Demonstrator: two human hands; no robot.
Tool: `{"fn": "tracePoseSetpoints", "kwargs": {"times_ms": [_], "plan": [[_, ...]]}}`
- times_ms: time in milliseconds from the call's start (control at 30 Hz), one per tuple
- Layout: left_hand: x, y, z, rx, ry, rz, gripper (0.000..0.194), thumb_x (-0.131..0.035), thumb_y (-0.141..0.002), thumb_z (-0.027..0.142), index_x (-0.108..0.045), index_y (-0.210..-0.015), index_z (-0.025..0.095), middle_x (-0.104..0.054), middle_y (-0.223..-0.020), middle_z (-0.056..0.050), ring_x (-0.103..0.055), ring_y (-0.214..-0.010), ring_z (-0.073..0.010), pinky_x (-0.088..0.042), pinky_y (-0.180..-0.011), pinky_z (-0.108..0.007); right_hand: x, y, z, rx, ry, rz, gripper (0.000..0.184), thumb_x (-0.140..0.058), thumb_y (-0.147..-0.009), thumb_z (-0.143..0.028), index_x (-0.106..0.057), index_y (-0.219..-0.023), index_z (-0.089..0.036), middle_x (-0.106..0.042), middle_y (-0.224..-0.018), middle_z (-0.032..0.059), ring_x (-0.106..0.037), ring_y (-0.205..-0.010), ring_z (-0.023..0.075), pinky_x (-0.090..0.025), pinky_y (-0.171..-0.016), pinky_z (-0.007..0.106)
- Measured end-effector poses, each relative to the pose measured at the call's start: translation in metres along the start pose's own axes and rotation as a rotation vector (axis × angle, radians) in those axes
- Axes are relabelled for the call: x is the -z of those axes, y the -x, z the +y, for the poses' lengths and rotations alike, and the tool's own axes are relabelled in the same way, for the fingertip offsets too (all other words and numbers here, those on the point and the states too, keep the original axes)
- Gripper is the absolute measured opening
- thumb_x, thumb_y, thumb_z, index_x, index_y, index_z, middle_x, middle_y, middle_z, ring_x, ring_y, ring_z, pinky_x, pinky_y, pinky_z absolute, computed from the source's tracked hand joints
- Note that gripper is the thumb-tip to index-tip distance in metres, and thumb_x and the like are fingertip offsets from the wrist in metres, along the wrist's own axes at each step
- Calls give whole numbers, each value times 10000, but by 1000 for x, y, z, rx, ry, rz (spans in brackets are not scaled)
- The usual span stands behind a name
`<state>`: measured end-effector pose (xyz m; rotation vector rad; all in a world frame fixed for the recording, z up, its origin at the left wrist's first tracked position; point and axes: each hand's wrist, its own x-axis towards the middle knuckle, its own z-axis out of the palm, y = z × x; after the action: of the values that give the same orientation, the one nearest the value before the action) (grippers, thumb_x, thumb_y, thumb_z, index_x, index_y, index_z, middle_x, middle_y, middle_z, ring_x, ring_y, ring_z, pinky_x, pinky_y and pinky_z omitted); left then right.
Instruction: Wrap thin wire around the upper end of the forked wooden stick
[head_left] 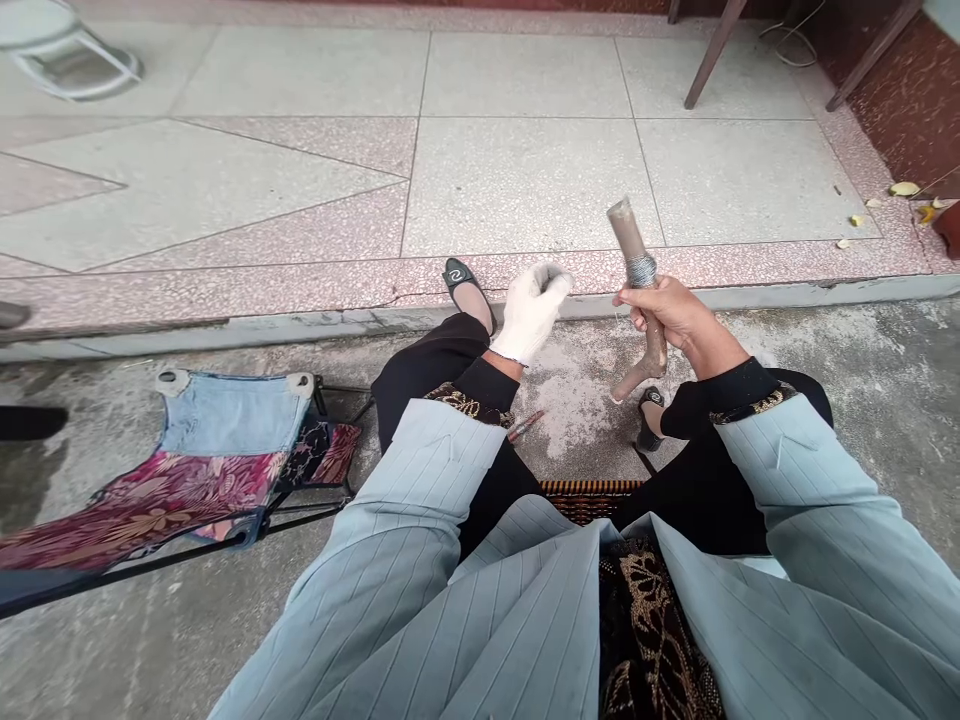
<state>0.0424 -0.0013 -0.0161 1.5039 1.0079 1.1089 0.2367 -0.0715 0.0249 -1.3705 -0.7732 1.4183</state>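
My right hand (671, 315) is closed around a crooked wooden stick (628, 232), held nearly upright with its bent lower end pointing down to the left. Just above my thumb, a band of thin grey metal wire (641, 270) is wound round the stick. My left hand (531, 308), in a white glove, is raised to the left of the stick and apart from it. Its fingers are curled in against the thumb; whatever they may pinch is too small or hidden to make out.
A folding chair (232, 415) with denim and floral cloth stands on the left. Ahead runs a low tiled step (517, 185). On the concrete between my feet lies a slim tool (525, 425), partly hidden. A white stool (71, 60) is at the far left, dark table legs (716, 55) at the far right.
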Motion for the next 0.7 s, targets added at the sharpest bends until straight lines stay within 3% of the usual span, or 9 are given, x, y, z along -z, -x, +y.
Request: {"fn": "tracePoseSetpoints", "kwargs": {"times_ms": [100, 300, 433, 567, 700], "plan": [[-2, 3, 1, -73, -75, -68, 84, -610, -830, 254, -637, -804, 179, -627, -742, -9, -584, -719, -145, -486, -667, -262, -10, 3, 2, -27, 55, -50, 241, -814, -677, -164, -607, -798, -140, -753, -790, 68, -451, -374, 37, -377, -348, 188], [-11, 7, -1, -142, 32, -85, 69, -622, -839, 244, -629, -864, 180, -668, -881, -32, -628, -839, -160, -512, -789, -298, -22, 7, 5, -75, 33, -192, 207, -806, -679, -178, -640, -794, -129, -647, -573, -4, -429, -364, 48, -355, -345, 181], [-8, 5, -1, -134, 196, -88, 138, -693, -812, 270, -621, -898, 190, -645, -869, -24, -604, -737, -122, -513, -688, -263, -19, 7, 7, -142, 28, -162, 199, -791, -685, -162, -671, -840, -126, -545, -491, -41, -425, -374, 66, -354, -343, 185], [1, 3, 1, -90, 343, -200, 146, -680, -842, 302, -630, -936, 202, -546, -677, 20, -510, -567, -89, -457, -552, -232, -12, 7, 7, -138, 28, -97, 169, -780, -671, -169, -625, -732, -139, -502, -469, -40, -401, -373, 63, -341, -343, 188], [6, 2, 4, -46, 365, -256, 154, -666, -846, 294, -640, -961, 196, -529, -641, 21, -505, -562, -92, -437, -531, -226, -3, 6, 7, -165, -42, -164, 213, -785, -620, -183, -585, -678, -139, -461, -470, -53, -378, -385, 43, -324, -355, 168]]}}
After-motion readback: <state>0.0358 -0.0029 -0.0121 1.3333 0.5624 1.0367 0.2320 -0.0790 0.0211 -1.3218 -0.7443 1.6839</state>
